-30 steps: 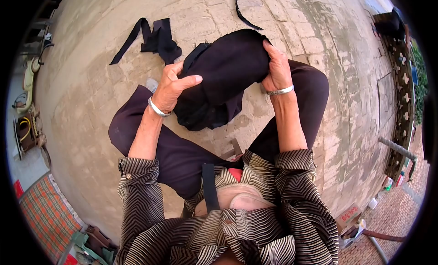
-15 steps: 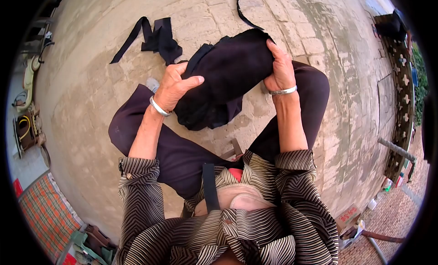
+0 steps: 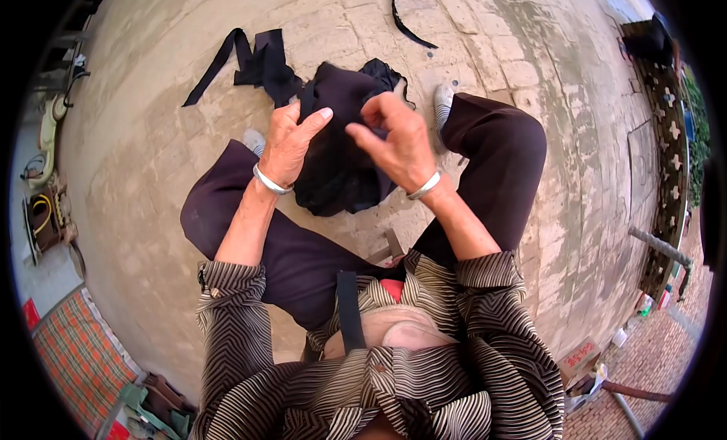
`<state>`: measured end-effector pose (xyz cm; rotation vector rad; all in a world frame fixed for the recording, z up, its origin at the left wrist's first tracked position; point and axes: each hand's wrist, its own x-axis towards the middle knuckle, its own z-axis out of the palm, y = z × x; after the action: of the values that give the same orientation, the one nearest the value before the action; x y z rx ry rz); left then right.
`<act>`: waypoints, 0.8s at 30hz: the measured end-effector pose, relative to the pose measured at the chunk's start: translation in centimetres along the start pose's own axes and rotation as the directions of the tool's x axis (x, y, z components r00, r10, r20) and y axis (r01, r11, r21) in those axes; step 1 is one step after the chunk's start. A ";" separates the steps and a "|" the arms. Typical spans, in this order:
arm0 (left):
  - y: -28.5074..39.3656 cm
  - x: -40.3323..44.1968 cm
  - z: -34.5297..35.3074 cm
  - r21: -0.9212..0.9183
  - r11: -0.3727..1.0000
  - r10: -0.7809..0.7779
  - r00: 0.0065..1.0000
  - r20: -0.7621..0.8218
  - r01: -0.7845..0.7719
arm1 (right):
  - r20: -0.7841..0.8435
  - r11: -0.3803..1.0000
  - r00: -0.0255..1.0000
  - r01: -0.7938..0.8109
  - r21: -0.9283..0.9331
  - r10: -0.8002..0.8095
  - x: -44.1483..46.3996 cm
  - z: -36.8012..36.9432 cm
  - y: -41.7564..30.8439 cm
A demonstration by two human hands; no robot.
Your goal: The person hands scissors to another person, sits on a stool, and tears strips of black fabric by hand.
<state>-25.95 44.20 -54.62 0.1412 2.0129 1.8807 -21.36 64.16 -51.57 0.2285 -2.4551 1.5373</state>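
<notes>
A bundle of dark cloth [image 3: 337, 167] hangs between my knees, its upper part crumpled. My left hand [image 3: 291, 141] is closed on its upper left edge, thumb on top. Over the cloth's right side is my right hand [image 3: 397, 141], with its thumb and fingers curved and apart and nothing visible between them; it is slightly blurred. Each wrist wears a silver bangle. Black cloth strips [image 3: 265, 67] lie on the paving beyond my left hand, and a thin black strip [image 3: 401, 23] lies farther off at the top.
Stone paving [image 3: 151, 175] surrounds my legs. At the left edge are a plaid cloth [image 3: 83, 357] and assorted items. A lattice wall [image 3: 670, 160] runs along the right, with a grey pole [image 3: 659, 247] and a cardboard box [image 3: 579, 360] nearer me. Part of a person [image 3: 647, 46] shows at the upper right.
My right hand has let go of the cloth's far right edge and moved left and towards me. The stretched cloth has slumped into folds. My left hand keeps its hold, nearly unmoved.
</notes>
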 end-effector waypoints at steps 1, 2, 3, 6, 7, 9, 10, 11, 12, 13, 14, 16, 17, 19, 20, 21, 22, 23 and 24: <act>0.3 -0.1 0.1 0.005 1.000 0.015 1.000 -0.008 -0.015 | 0.029 1.000 1.000 -0.011 -0.027 0.012 -0.2 0.5 -0.2; 0.7 -0.2 0.3 0.043 0.998 0.051 0.998 -0.023 -0.050 | 0.028 0.999 0.999 0.025 -0.038 -0.024 -0.5 1.2 0.3; 1.2 -0.4 0.5 0.081 0.993 0.086 0.996 -0.037 -0.082 | 0.031 0.999 1.000 -0.003 -0.043 0.004 -0.6 1.5 0.0; 2.8 -1.1 0.9 0.302 0.948 0.117 0.992 -0.045 -0.098 | 0.040 0.999 0.999 -0.020 -0.040 0.022 -0.6 1.9 -0.3; 2.7 -1.1 0.9 0.301 0.949 0.116 0.992 -0.046 -0.097 | 0.043 0.999 0.999 -0.010 -0.033 0.011 -0.6 2.0 -0.3; 2.5 -1.1 1.0 0.325 0.934 0.162 0.987 -0.017 -0.147 | 0.081 0.993 0.992 -0.101 0.067 0.095 -0.6 2.2 -0.1; 2.5 -1.0 1.2 0.324 0.934 0.161 0.987 -0.016 -0.147 | 0.126 0.968 0.977 -0.192 0.163 0.173 -0.7 2.2 0.0; 2.5 -1.0 1.5 0.244 0.954 0.190 0.981 -0.041 -0.174 | 0.125 0.967 0.977 -0.194 0.163 0.174 -0.6 2.3 0.2; 2.6 -1.0 1.8 0.163 0.966 0.216 0.974 -0.067 -0.202 | 0.145 0.930 0.962 -0.261 0.258 0.230 -0.6 2.3 0.4; 2.6 -1.0 2.0 0.163 0.966 0.215 0.975 -0.065 -0.202 | 0.169 0.879 0.945 -0.325 0.349 0.282 -0.5 2.3 0.5; 2.6 -1.0 2.1 0.125 0.967 0.233 0.969 -0.081 -0.222 | 0.167 0.879 0.944 -0.325 0.349 0.283 -0.5 2.3 0.3; 2.5 -1.0 2.1 0.087 0.967 0.249 0.963 -0.098 -0.241 | 0.142 0.907 0.960 -0.277 0.318 0.243 -0.5 2.2 -0.2; 2.3 -1.1 1.8 0.156 0.962 0.238 0.968 -0.077 -0.224 | 0.141 0.907 0.959 -0.277 0.318 0.244 -0.5 2.3 -0.2; 2.2 -1.1 1.7 0.224 0.952 0.224 0.973 -0.055 -0.207 | 0.113 0.946 0.975 -0.215 0.241 0.193 -0.7 2.5 0.0; 2.4 -1.2 1.8 0.266 0.940 0.235 0.970 -0.054 -0.213 | 0.112 0.946 0.974 -0.217 0.241 0.195 -0.8 2.5 0.1; 2.5 -1.2 1.8 0.308 0.926 0.246 0.968 -0.052 -0.219 | 0.122 0.946 0.973 -0.221 0.236 0.196 -0.8 2.4 0.2; 2.5 -1.2 1.8 0.309 0.926 0.245 0.968 -0.051 -0.218 | 0.133 0.947 0.971 -0.224 0.232 0.197 -0.8 2.4 0.4; 2.5 -1.2 1.8 0.349 0.916 0.234 0.970 -0.068 -0.196 | 0.133 0.946 0.971 -0.225 0.232 0.198 -0.8 2.4 0.6; 2.5 -1.1 1.7 0.388 0.905 0.223 0.971 -0.086 -0.174 | 0.118 0.954 0.975 -0.211 0.212 0.190 -0.8 2.4 0.9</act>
<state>-24.79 45.69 -52.00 0.3495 2.5210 1.6223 -21.07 62.36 -53.59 0.0948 -2.4390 1.9341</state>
